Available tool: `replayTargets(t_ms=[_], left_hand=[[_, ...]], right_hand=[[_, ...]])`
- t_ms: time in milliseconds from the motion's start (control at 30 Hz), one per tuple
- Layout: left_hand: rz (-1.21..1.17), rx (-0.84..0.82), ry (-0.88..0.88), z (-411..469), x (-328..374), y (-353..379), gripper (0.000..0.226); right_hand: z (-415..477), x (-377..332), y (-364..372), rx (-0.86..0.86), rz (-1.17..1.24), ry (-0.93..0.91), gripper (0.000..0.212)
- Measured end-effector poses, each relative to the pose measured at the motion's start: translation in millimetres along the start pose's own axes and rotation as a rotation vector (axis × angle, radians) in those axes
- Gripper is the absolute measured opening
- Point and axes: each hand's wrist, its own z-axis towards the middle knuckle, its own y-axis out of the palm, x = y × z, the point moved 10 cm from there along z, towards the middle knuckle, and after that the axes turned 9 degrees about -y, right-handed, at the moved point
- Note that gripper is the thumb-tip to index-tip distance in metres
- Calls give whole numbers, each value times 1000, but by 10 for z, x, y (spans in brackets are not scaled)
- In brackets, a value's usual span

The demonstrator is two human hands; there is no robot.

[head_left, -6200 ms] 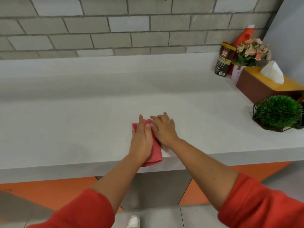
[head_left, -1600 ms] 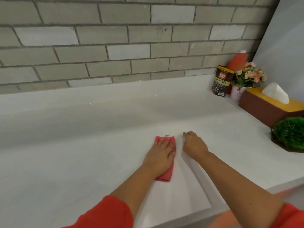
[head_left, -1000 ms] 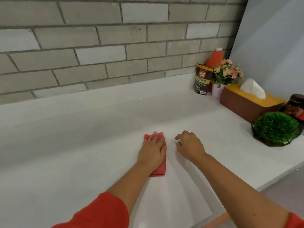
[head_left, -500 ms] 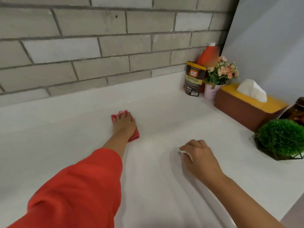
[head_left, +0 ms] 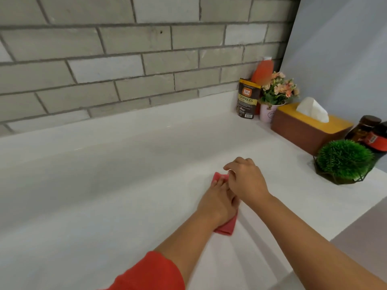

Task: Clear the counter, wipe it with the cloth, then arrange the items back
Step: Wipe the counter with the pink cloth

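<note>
Now red cloth (head_left: 227, 227) (folded, mostly hidden) under flat left hand (head_left: 217, 201); right hand (head_left: 247, 183) curled over it, hold unclear.

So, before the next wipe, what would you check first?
1. The cloth lies flat under the left hand: ok.
2. The right hand is clear of the cloth: cannot tell; its curled fingers hang over the cloth's far end.
3. The counter to the left of the hands holds no items: ok.
4. The pouch, flower pot, tissue box and green plant stand apart from the hands: ok.
5. The whole counter is wiped: cannot tell.
</note>
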Motion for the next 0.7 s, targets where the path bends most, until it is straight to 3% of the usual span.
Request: replayTargets(t_ms=[100,233,367,700], left_hand=[[-19,-2,-7,-399,55,49,52],[21,96,-136,-929,-79,-2,79],[38,161,-391,-1482,-510,-158,55],[65,274,-796,-2885,-1519,-542,54]], right_hand=[[-193,-105,15,-71,4,11,35],[-499,-308,49,-135,48,7,35],[-796,-594,92,-167,80,-44,35],[-1458,-1118,276,-320,134,-189,36]])
